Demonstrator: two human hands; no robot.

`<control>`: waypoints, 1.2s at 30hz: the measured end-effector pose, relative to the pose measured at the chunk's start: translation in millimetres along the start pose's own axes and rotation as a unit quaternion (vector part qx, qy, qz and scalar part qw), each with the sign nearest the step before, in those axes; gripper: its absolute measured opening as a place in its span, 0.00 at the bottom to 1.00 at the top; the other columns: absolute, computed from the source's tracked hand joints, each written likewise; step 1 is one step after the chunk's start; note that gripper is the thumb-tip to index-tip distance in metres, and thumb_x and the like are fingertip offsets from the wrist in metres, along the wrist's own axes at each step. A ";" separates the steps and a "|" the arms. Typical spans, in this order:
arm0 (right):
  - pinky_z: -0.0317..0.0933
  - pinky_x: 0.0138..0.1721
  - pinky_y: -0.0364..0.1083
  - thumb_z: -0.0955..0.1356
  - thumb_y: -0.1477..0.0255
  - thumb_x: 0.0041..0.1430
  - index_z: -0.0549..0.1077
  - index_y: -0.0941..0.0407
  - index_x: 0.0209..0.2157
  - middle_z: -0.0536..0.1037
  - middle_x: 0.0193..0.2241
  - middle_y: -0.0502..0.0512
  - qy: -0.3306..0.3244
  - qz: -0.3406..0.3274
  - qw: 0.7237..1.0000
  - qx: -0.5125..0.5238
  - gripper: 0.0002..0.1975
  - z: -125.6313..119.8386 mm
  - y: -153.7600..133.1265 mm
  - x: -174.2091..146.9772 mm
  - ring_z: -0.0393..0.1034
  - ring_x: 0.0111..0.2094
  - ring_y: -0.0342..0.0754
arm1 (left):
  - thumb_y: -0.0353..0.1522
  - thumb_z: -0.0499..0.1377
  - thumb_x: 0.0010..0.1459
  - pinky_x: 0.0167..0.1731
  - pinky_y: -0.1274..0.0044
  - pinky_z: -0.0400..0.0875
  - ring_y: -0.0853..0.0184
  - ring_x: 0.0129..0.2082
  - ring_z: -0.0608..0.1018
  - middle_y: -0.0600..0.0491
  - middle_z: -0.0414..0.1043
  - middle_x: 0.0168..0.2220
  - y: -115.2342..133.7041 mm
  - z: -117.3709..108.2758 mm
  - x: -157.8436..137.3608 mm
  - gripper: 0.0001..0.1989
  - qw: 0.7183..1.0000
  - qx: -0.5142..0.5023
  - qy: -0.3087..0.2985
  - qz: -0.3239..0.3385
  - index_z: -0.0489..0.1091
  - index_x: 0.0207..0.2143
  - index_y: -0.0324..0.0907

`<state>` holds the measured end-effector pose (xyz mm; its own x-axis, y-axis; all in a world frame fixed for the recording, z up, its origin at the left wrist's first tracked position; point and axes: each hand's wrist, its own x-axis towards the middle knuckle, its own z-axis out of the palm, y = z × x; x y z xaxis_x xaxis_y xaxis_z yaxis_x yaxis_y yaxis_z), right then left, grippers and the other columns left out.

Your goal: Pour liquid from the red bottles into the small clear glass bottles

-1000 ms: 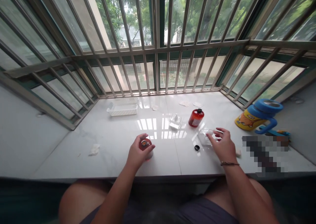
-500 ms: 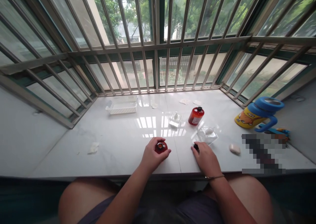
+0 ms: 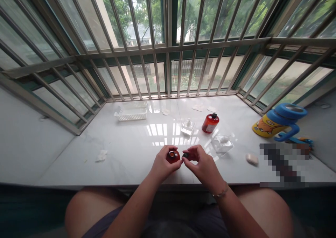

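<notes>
My left hand (image 3: pixel 166 162) is wrapped round a small red bottle (image 3: pixel 176 156), whose uncapped mouth faces up. Just to its right, my right hand (image 3: pixel 201 161) pinches a small black cap (image 3: pixel 186 154) between thumb and fingers. The cap is beside the bottle's neck, apart from it. Farther back stands a second red bottle (image 3: pixel 210 123) with a pale label and a black cap on top. A clear glass bottle (image 3: pixel 187 127) is to the left of it, and a larger clear glass bottle (image 3: pixel 222 144) lies nearer my right hand.
A white perforated basket (image 3: pixel 132 116) is at the back left. On the right are a blue and yellow mug-like flask (image 3: pixel 278 120), a pale soap-like block (image 3: pixel 252 159) and a blurred-out dark item. Crumpled tissue (image 3: pixel 101 155) lies at left. Barred windows enclose the white counter.
My right hand has lifted the black cap from beside the larger clear bottle and moved left, close to the red bottle. My left hand still holds that bottle. The view has shifted slightly.
</notes>
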<state>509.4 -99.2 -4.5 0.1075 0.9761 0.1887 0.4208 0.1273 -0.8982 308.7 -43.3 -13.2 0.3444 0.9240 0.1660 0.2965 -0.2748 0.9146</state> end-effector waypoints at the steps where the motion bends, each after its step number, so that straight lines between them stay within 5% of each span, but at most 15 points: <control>1: 0.80 0.46 0.53 0.74 0.63 0.63 0.73 0.51 0.45 0.86 0.44 0.57 -0.006 -0.004 1.000 0.003 0.12 0.6 -8.2 1.9 0.84 0.41 0.53 | 0.32 0.71 0.53 0.51 0.69 0.78 0.60 0.47 0.82 0.50 0.79 0.47 -0.9 0.7 0.0 0.21 1.000 -0.005 -0.002 -0.001 0.75 0.50 0.45; 4: 0.79 0.45 0.52 0.74 0.68 0.64 0.76 0.50 0.42 0.85 0.43 0.54 -0.023 -0.058 0.998 -0.022 0.06 1.8 -24.0 9.9 0.83 0.41 0.53 | 0.29 0.69 0.51 0.47 0.71 0.78 0.61 0.45 0.82 0.51 0.79 0.47 -2.6 2.2 -0.1 0.22 1.000 -0.026 -0.005 -0.003 0.75 0.50 0.45; 13: 0.76 0.53 0.54 0.70 0.77 0.68 0.79 0.49 0.50 0.83 0.49 0.56 -0.045 -0.253 0.964 -0.068 0.13 27.3 -32.4 23.1 0.79 0.50 0.53 | 0.26 0.68 0.49 0.45 0.70 0.77 0.61 0.43 0.81 0.53 0.78 0.43 4.6 0.9 1.6 0.18 1.000 0.001 0.006 0.018 0.76 0.44 0.45; 19: 0.75 0.44 0.53 0.72 0.71 0.69 0.75 0.50 0.55 0.82 0.42 0.55 0.011 -0.195 0.976 -0.101 0.14 27.5 -29.8 5.1 0.77 0.41 0.53 | 0.29 0.70 0.52 0.43 0.71 0.79 0.62 0.42 0.81 0.51 0.78 0.45 0.0 2.0 -0.4 0.18 0.999 -0.052 -0.008 -0.011 0.76 0.46 0.45; 23: 0.72 0.37 0.50 0.72 0.64 0.69 0.74 0.51 0.48 0.77 0.32 0.50 0.059 -0.134 0.985 -0.094 0.10 22.0 -28.8 -8.7 0.73 0.32 0.50 | 0.31 0.73 0.51 0.45 0.70 0.80 0.61 0.43 0.82 0.50 0.78 0.46 -4.6 1.5 -0.7 0.23 0.998 -0.062 -0.018 -0.018 0.75 0.50 0.45; 29: 0.72 0.57 0.55 0.71 0.63 0.70 0.67 0.49 0.61 0.77 0.55 0.59 0.002 -0.121 0.992 -0.038 0.22 25.8 -29.4 -16.1 0.75 0.56 0.55 | 0.28 0.72 0.52 0.50 0.67 0.79 0.60 0.47 0.82 0.51 0.79 0.48 -3.1 0.6 -0.8 0.21 0.999 -0.042 -0.005 -0.009 0.76 0.48 0.47; 33: 0.74 0.49 0.55 0.70 0.62 0.70 0.68 0.51 0.55 0.78 0.40 0.54 0.052 -0.083 0.994 -0.046 0.16 26.8 -28.1 -17.8 0.77 0.43 0.54 | 0.30 0.73 0.50 0.48 0.68 0.80 0.59 0.45 0.83 0.49 0.80 0.47 -6.4 1.5 -1.0 0.24 0.999 -0.045 -0.009 -0.017 0.76 0.50 0.46; 36: 0.74 0.52 0.57 0.71 0.63 0.70 0.68 0.51 0.56 0.78 0.46 0.57 0.058 -0.094 0.993 -0.052 0.17 28.1 -30.1 -18.2 0.76 0.49 0.55 | 0.31 0.74 0.51 0.49 0.67 0.79 0.59 0.46 0.82 0.49 0.80 0.48 -7.1 1.2 -0.7 0.23 0.999 -0.040 -0.006 -0.011 0.76 0.50 0.46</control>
<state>469.4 -115.9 7.8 0.1176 0.9093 0.3992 0.5330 0.2814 -0.7980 307.4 -42.3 -20.2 0.3490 0.9265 0.1408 0.2316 -0.2308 0.9450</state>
